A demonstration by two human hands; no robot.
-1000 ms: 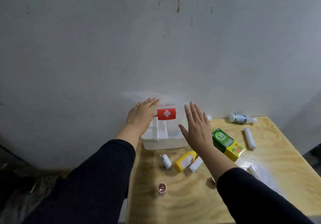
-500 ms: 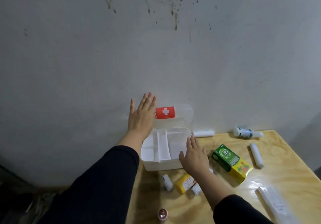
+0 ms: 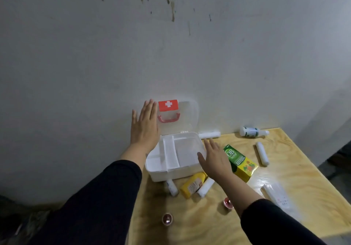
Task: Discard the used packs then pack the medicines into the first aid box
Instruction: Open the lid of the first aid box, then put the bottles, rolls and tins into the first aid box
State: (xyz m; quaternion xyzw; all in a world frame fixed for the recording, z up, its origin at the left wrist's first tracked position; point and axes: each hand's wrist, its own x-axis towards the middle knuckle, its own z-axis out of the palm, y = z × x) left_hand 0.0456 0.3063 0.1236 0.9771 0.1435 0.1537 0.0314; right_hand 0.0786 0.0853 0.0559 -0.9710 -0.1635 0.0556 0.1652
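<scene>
The white first aid box [image 3: 167, 174] stands open at the table's back left, its clear lid [image 3: 187, 115] with a red cross label and red handle leaning against the wall. My left hand [image 3: 145, 128] is flat and open against the lid's left edge. My right hand [image 3: 215, 158] hovers open at the box's right rim, holding nothing. Around the box lie a green-yellow carton [image 3: 241, 163], a yellow bottle [image 3: 192, 185], white rolls [image 3: 206, 186] [image 3: 262, 153] [image 3: 209, 134], a small white tube [image 3: 171, 186] and a white-green bottle [image 3: 252, 131].
A flat white pack [image 3: 277, 195] lies at the table's right. Two small round red-capped items [image 3: 167, 219] [image 3: 228, 203] sit near the front. The wooden table [image 3: 296, 170] ends at the wall behind and drops off to the left and right.
The lid has swung up from nearly closed to fully open against the wall, my left hand following it. My right hand dropped from the lid to the box's right rim.
</scene>
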